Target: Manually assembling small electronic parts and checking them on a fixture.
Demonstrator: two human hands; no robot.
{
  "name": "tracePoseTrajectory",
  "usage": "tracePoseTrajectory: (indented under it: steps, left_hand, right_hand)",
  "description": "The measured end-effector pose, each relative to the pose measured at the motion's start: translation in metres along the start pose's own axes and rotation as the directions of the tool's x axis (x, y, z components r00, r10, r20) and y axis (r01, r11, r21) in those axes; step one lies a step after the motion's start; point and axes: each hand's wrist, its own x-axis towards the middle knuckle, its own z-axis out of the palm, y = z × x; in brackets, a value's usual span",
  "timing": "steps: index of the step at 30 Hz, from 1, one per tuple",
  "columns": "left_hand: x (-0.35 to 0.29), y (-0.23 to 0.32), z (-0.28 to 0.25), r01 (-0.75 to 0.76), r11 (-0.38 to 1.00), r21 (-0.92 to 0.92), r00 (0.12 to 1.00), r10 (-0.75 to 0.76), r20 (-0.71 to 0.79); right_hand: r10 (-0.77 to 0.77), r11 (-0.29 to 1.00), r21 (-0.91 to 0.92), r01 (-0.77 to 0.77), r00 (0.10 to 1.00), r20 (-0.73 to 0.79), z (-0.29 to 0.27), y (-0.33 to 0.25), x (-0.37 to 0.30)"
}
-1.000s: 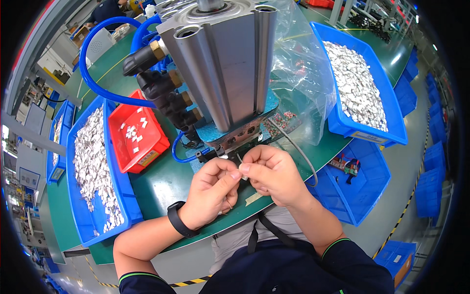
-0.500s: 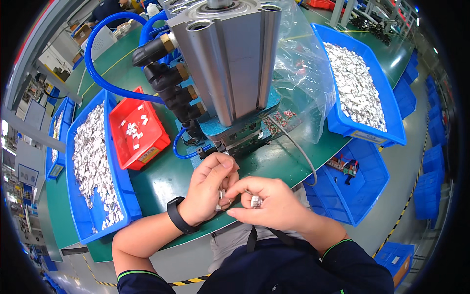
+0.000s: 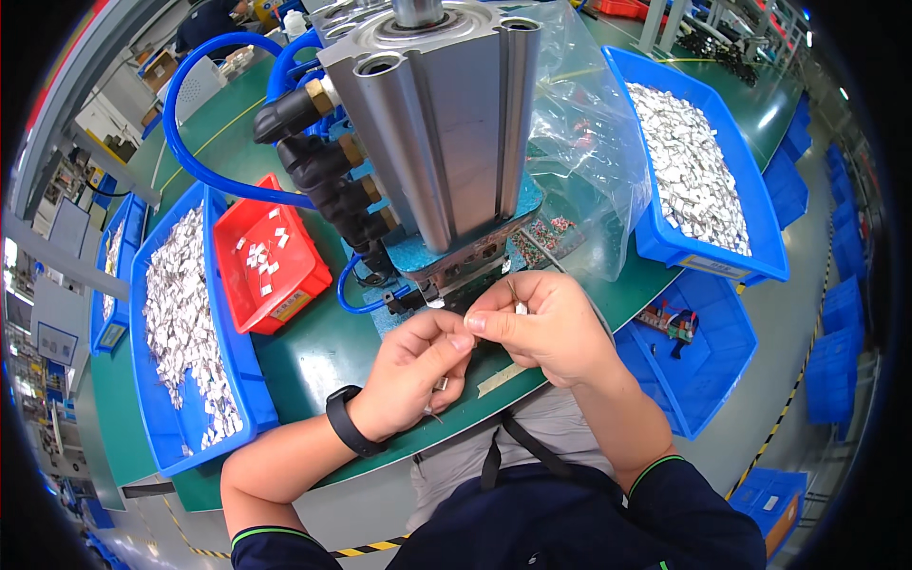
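**Two hands met over small white parts in front of a pneumatic press**

Nearest, the person's navy shirt point(image 3: 532, 522) and grey trousers point(image 3: 556, 432) showed below the near edge of a green worktable point(image 3: 309, 375). A black wristband point(image 3: 351, 423) circled the left wrist, and a strip of pale tape point(image 3: 501, 379) lay at the table's near edge, just right of the left hand.

The left hand point(image 3: 418, 366) had its fingers curled around a small white part point(image 3: 441, 384), with a thin lead showing below. The right hand point(image 3: 551, 328) was closed on a second white part point(image 3: 521, 308), a thin wire rising beside it. The thumbs and fingertips of both hands came together; what they pinched there was too small to tell.

At the right, below the tabletop, stood a blue tub point(image 3: 717, 351) with a few coloured pieces inside.

Just beyond the hands rose the press's metal cylinder point(image 3: 446, 142), with black fittings point(image 3: 309, 161) and a blue air hose point(image 3: 169, 114) on its left. Left of it, a red bin point(image 3: 309, 275) held scattered white pieces, and farther left a long blue bin point(image 3: 249, 399) held a heap of white parts. On the far right, another blue bin point(image 3: 760, 237) was filled similarly, with a clear plastic bag point(image 3: 589, 114) between it and the cylinder.
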Motion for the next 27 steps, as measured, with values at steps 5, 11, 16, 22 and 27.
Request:
tracePoseTrajectory:
  steps: [5, 11, 16, 22, 27]
  left_hand:
    - [-0.001, -0.004, -0.001, -0.012, 0.998, 0.064, 1.000, 0.011, 0.016]
    - [-0.001, 0.000, 0.003, -0.038, 0.998, -0.045, 0.997, 0.035, -0.068]
    - [-0.001, -0.003, 0.001, -0.097, 0.994, -0.051, 0.993, 0.094, -0.069]
    - [-0.001, -0.002, 0.004, -0.078, 0.996, -0.043, 0.995, 0.075, -0.072]
    - [0.000, 0.000, 0.004, -0.064, 0.997, -0.050, 0.996, 0.061, -0.066]
  right_hand:
    - [0.005, 0.996, 0.090, -0.005, 1.000, -0.006, 0.001, -0.002, 0.002]
    - [0.033, 0.999, -0.002, -0.033, 0.999, -0.014, -0.008, 0.009, -0.009]
    - [-0.069, 0.993, -0.101, 0.068, 0.998, -0.011, -0.001, 0.014, -0.008]
    - [-0.107, 0.993, -0.043, 0.106, 0.993, -0.045, 0.000, 0.016, -0.001]
    - [-0.027, 0.993, 0.117, 0.034, 0.997, -0.068, -0.002, 0.012, 0.006]
